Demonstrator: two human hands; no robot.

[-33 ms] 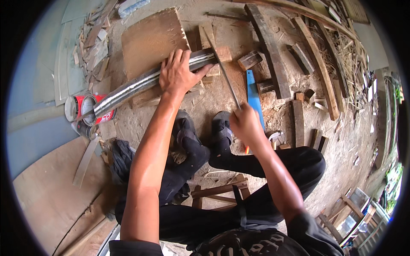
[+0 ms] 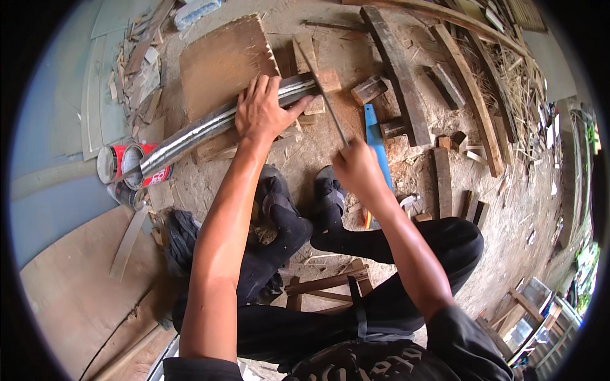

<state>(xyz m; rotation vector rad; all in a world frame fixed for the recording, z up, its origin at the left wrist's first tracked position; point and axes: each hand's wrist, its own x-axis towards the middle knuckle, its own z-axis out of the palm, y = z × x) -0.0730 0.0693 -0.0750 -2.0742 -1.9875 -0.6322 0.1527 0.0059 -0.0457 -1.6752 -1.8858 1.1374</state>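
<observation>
A dark wooden bar (image 2: 190,134) with a white stripe along its top lies slantwise, its far right end over small wood blocks (image 2: 314,106). My left hand (image 2: 260,113) is closed over the bar near that end, fingers across the top and thumb along the near side. In my right hand (image 2: 361,166) is a handsaw (image 2: 330,108), gripped in a closed fist and seen edge-on as a thin dark line. Its blade crosses the bar's right end, past my left thumb. The saw's handle is hidden in my fist.
Red cans (image 2: 113,162) stand by the bar's left end. A blue saw (image 2: 376,143) lies right of my hand, with a hammer (image 2: 410,200) nearer. Several timber beams (image 2: 397,76) and offcuts lie to the right. A brown board (image 2: 225,63) lies beyond the bar.
My right hand has moved slightly away from me and to the left along with the saw. My left hand keeps its hold on the bar.
</observation>
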